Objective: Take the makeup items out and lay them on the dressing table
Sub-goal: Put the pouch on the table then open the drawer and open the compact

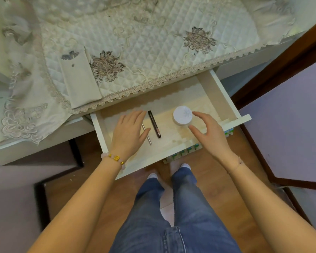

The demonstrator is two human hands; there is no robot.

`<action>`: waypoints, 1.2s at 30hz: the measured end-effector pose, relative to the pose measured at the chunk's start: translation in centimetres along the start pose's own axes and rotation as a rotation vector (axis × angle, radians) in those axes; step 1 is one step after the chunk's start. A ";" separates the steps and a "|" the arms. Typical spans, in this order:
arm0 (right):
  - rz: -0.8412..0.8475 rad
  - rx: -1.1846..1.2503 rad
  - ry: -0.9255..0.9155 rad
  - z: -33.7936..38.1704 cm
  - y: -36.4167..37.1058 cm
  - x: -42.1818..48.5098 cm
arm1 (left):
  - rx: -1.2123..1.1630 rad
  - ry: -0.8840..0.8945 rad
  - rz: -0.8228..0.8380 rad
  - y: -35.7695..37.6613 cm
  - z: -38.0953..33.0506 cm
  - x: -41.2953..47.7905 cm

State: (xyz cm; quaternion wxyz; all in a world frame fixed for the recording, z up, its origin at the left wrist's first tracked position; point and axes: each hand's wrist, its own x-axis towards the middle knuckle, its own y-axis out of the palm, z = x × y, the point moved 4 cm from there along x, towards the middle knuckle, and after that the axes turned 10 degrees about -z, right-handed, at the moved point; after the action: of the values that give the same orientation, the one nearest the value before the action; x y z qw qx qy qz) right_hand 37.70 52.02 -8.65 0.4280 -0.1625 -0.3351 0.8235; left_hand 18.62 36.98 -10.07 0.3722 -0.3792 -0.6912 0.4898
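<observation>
Lace-covered counter [153, 52] bare of makeup as you reach into the open drawer [224, 92] below.

Your left hand [130, 132], fingers spread and gripping nothing, hovers over a silver stick [147, 136] beside the dark pencil [154, 124]; your right hand [208, 132], open, curls toward the white jar [182, 115] without closing on it. All three items lie in the drawer, so the task looks barely begun.

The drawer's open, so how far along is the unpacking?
Done: drawer pulled open. In hand: nothing yet; left hand hovers over the silver stick, right hand reaches for the white jar. Left: those plus the black pen, all to the table cloth.
</observation>
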 end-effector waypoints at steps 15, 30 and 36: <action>0.390 -0.159 -0.272 -6.1 0.4 9.0 | -0.003 -0.478 -0.023 3.5 -6.0 -1.6; 0.626 -0.244 -0.272 -8.1 5.5 11.9 | -0.011 -0.612 -0.006 5.8 -3.7 -0.5; 0.637 -0.254 -0.283 -8.0 6.9 11.8 | -0.022 -0.600 0.052 7.3 0.3 0.0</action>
State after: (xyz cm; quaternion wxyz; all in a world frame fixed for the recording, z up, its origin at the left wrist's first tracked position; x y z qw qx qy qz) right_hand 31.14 62.10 -18.96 0.0759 -0.1951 -0.4231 0.8816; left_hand 19.57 38.56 -17.15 0.1345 -0.2392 -0.7657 0.5816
